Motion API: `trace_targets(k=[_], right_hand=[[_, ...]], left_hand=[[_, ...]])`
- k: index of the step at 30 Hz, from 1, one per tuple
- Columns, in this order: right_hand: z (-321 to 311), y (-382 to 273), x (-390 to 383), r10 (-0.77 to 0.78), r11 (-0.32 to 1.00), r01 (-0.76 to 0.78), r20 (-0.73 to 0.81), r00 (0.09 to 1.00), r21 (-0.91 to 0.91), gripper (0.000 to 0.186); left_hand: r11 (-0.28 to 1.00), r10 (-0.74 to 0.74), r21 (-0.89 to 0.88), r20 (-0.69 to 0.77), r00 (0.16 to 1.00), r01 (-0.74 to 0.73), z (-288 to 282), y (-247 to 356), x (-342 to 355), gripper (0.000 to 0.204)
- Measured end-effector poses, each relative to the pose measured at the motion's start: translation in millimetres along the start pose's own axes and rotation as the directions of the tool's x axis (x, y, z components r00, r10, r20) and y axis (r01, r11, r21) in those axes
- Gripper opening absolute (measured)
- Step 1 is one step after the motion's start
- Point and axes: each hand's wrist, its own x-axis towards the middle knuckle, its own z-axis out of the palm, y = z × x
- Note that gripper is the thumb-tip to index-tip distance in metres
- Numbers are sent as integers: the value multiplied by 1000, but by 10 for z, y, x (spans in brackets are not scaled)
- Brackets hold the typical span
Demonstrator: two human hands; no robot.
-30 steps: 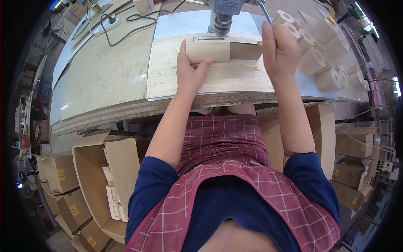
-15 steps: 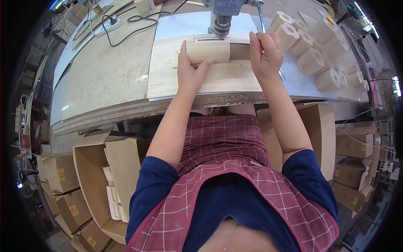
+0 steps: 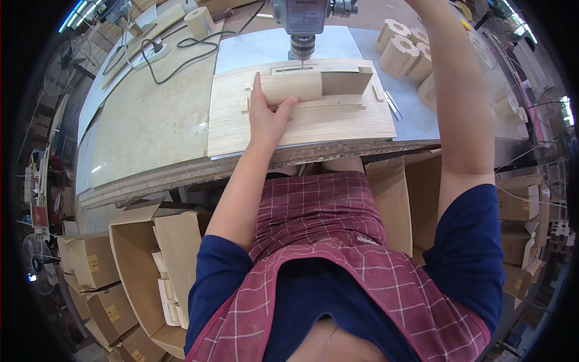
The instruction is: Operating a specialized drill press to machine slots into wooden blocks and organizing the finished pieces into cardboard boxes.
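Note:
My left hand point(image 3: 268, 117) is wrapped round a pale wooden cylinder point(image 3: 304, 87), the thumb on its near side and the index finger stretched along its left end. The cylinder lies in a flat wooden jig point(image 3: 325, 123), beside a grey-brown, empty-looking section of the trough point(image 3: 345, 84). Just beyond it stands the drill press point(image 3: 301, 15); its chuck point(image 3: 302, 47) holds a thin bit point(image 3: 303, 63) pointing down near the cylinder's far side. My right forearm point(image 3: 463, 102) reaches up past the upper edge, so that hand is out of sight.
Several bored wooden cylinders point(image 3: 399, 54) stand at the right, partly behind my right arm. A power strip point(image 3: 154, 54) and black cable point(image 3: 172, 78) lie far left. Below the table's worn edge point(image 3: 181, 171), an open carton point(image 3: 136, 253) holds wooden pieces.
My right hand has left the drill press lever and gone up out of view. The chuck sits higher, showing its bit. My left hand stays on the cylinder; the whole view has shifted slightly.

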Motion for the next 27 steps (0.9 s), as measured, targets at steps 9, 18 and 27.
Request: trace_targets(k=[9, 18, 27], right_hand=[[45, 6, 19, -66, 996, 64, 35, 997, 67, 35], [-89, -360, -617, 34, 973, -22, -52, 998, 228, 30], [317, -232, -1214, -13, 965, 79, -257, 966, 251, 18]], left_hand=[[996, 65, 52, 79, 995, -69, 224, -16, -1, 88], [991, 106, 71, 63, 992, -110, 196, -74, 5, 88], [998, 28, 48, 70, 997, -31, 213, 23, -24, 87]])
